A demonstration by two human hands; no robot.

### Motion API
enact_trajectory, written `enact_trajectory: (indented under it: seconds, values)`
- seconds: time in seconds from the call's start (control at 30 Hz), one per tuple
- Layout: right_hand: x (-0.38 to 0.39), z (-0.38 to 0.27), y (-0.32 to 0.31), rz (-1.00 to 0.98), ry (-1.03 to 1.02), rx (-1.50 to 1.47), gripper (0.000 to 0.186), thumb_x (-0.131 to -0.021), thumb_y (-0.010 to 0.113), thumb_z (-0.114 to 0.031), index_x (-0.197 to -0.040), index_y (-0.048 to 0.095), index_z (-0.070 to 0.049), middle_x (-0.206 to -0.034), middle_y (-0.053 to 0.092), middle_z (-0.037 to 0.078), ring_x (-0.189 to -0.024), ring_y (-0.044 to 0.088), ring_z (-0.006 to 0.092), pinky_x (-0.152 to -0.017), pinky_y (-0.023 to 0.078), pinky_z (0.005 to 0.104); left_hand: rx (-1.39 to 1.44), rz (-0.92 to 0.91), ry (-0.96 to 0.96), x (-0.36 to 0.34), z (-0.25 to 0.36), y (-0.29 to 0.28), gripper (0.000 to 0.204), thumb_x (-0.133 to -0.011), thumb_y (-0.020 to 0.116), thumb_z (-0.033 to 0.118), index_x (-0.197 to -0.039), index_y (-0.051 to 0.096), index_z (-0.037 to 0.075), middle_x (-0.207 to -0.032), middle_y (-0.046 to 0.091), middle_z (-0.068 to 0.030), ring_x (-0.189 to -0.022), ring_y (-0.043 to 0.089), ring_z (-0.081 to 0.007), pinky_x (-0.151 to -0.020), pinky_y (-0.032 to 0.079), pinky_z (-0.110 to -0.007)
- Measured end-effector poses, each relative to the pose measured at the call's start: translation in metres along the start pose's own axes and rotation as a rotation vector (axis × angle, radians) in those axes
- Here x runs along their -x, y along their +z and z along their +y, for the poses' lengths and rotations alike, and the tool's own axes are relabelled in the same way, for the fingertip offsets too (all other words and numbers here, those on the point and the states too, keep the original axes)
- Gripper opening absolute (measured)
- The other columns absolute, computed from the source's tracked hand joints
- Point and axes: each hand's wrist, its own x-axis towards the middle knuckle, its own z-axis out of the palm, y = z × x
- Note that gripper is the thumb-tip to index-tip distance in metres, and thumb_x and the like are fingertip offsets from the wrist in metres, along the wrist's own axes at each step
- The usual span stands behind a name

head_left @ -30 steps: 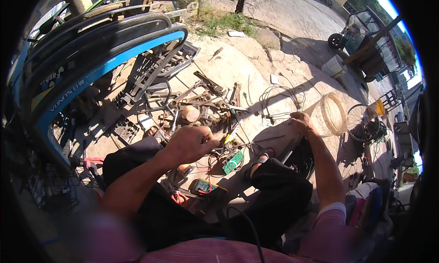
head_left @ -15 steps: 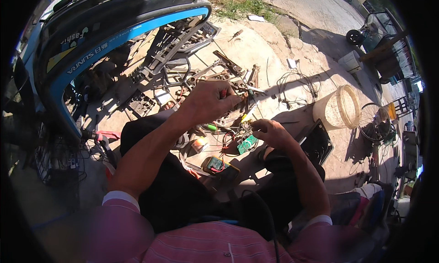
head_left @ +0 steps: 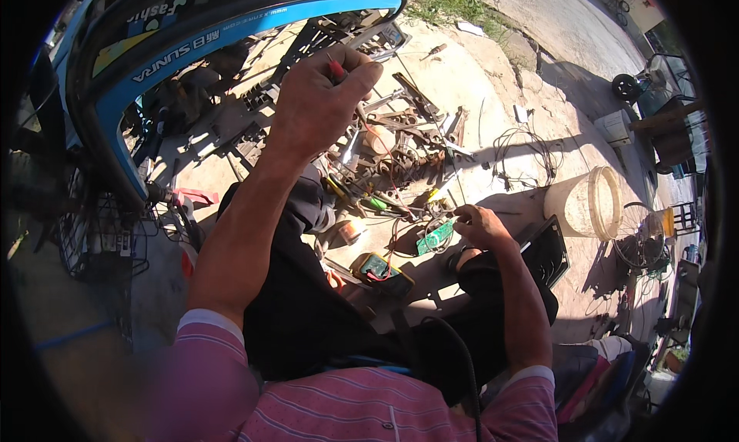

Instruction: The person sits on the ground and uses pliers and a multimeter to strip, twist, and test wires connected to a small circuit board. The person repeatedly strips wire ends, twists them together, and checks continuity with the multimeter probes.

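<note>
My left hand (head_left: 319, 96) is raised toward the blue-edged frame, its fingers closed round a red test probe (head_left: 336, 70). A thin red lead hangs below that hand toward a multimeter (head_left: 391, 276) lying on the ground between my legs. Low over the ground, my right hand (head_left: 486, 230) has its fingers pinched together beside a green circuit board (head_left: 436, 237). Thin wires loop around the board; what those fingers grip is too small to tell. A green-handled tool (head_left: 376, 203) lies left of the board.
Wrenches and other metal tools (head_left: 412, 138) lie heaped ahead. The blue-and-black vehicle frame (head_left: 231, 46) arches over the far left. A dirty white bucket (head_left: 583, 203) lies tilted at right, near coiled wire (head_left: 531, 153) and a spoked wheel (head_left: 643, 238).
My left hand has moved up and away from above the tool heap, uncovering tools and the red lead. My right hand stays beside the circuit board. The whole view has shifted slightly.
</note>
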Motion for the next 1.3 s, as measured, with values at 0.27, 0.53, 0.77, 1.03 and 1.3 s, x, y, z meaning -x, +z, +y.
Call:
enact_trajectory:
  seconds: [0.27,0.53,0.77,1.03,1.3]
  values:
    - [-0.068,0.023,0.034,-0.048,0.050,-0.460,0.042,-0.087,0.064,-0.027,-0.117,0.067,0.002,-0.095,0.072,0.012,-0.082,0.068,0.0174,-0.073,0.054,0.0316,-0.054,-0.174,0.084,0.011,-0.001,0.010,0.014,-0.091,0.070,0.019,-0.093,0.072,0.005,-0.076,0.066,0.0013,-0.064,0.057,-0.0049,-0.061,0.047,-0.023]
    - [-0.174,0.041,0.114,0.028,-0.027,-0.092,0.043,-0.080,0.064,-0.033,-0.110,0.071,-0.003,-0.108,0.071,0.019,-0.106,0.066,0.0337,-0.098,0.050,0.0393,-0.204,-0.250,-0.033,0.003,-0.001,0.010,0.015,-0.089,0.073,0.015,-0.097,0.071,0.002,-0.083,0.068,-0.0034,-0.071,0.058,-0.0070,-0.064,0.048,-0.025]
    - [-0.235,0.042,0.141,0.096,-0.127,-0.059,0.055,-0.079,0.070,-0.028,-0.130,0.062,-0.012,-0.150,0.039,0.022,-0.133,0.046,0.0402,-0.111,0.041,0.0409,-0.167,-0.357,0.014,-0.004,-0.005,0.010,0.016,-0.086,0.076,0.011,-0.098,0.071,0.001,-0.085,0.070,-0.0069,-0.076,0.066,-0.0122,-0.064,0.050,-0.027]
    - [-0.241,0.042,0.135,-0.004,-0.235,-0.174,0.040,-0.080,0.065,-0.022,-0.118,0.070,-0.010,-0.119,0.067,0.019,-0.114,0.063,0.0334,-0.101,0.049,0.0395,-0.137,-0.385,-0.011,-0.016,-0.015,0.017,0.018,-0.087,0.075,0.015,-0.099,0.071,0.002,-0.084,0.070,-0.0062,-0.069,0.065,-0.0104,-0.060,0.048,-0.027]
    - [-0.148,-0.030,-0.038,0.225,-0.184,-0.636,0.026,-0.093,0.061,-0.012,-0.113,0.068,0.004,-0.087,0.068,0.004,-0.067,0.054,0.0066,-0.060,0.046,0.0228,-0.212,-0.399,-0.028,-0.010,-0.004,0.022,0.017,-0.086,0.075,0.017,-0.097,0.072,0.004,-0.082,0.069,-0.0057,-0.072,0.062,-0.0113,-0.068,0.049,-0.028]
